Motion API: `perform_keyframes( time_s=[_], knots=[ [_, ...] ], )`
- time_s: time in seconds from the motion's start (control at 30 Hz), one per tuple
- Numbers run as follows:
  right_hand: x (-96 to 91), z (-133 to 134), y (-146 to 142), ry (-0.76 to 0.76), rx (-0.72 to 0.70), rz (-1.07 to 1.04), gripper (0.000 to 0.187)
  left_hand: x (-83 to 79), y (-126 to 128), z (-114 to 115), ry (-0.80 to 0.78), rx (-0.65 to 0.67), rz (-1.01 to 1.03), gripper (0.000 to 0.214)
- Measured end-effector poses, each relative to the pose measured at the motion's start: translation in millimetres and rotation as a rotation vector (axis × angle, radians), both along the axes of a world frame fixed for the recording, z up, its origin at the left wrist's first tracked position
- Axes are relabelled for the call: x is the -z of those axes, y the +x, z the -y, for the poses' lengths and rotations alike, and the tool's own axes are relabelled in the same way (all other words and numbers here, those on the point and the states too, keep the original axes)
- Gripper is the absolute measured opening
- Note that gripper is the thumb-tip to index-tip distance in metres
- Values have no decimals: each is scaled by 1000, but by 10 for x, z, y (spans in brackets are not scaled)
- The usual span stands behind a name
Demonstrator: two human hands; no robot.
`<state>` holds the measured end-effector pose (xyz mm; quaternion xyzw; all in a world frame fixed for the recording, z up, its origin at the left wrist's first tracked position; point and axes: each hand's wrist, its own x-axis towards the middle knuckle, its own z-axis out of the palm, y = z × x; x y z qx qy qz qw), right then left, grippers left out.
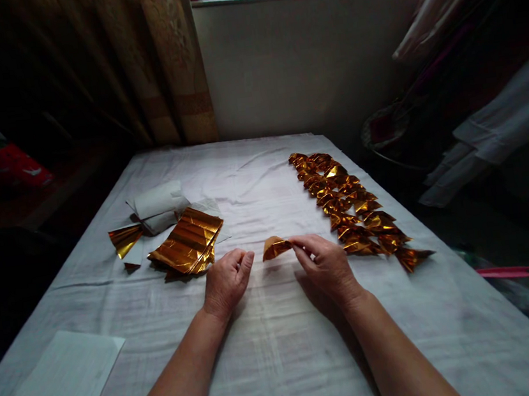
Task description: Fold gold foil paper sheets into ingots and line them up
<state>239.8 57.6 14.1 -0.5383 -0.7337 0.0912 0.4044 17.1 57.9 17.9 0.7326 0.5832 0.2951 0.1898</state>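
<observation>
My right hand [325,264] pinches the narrow end of a folded gold foil paper piece [275,248] between thumb and fingertips, just above the table. The piece's wider end points left, showing a duller brown face. My left hand [229,281] is curled closed a short way left of it, thumb against the fingers, with nothing visible in it. Beside that hand lies a stack of flat gold foil sheets [190,239]. To the right of my right hand, several folded gold foil pieces [341,195] lie in two overlapping rows running away from me.
Behind the foil stack are a crumpled white paper bundle [157,205] and a fanned foil piece [125,239]. A white sheet [57,390] lies at the near left of the cloth-covered table [275,364]. Wall, curtain [175,61] and hanging clothes [509,110] surround the table.
</observation>
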Motion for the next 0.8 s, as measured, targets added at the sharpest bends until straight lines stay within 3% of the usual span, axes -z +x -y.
perform_keyframes(
  time_s=[0.2, 0.43, 0.8],
  knots=[
    [9, 206, 607, 69, 116, 80, 20, 13, 11, -10, 30, -22, 13, 43],
    [74, 552, 1254, 135, 357, 235, 22, -11, 19, -2, 27, -33, -12, 43],
    [95, 599, 1502, 161, 497, 484, 25, 36, 5, -9, 39, -35, -11, 40]
  ],
)
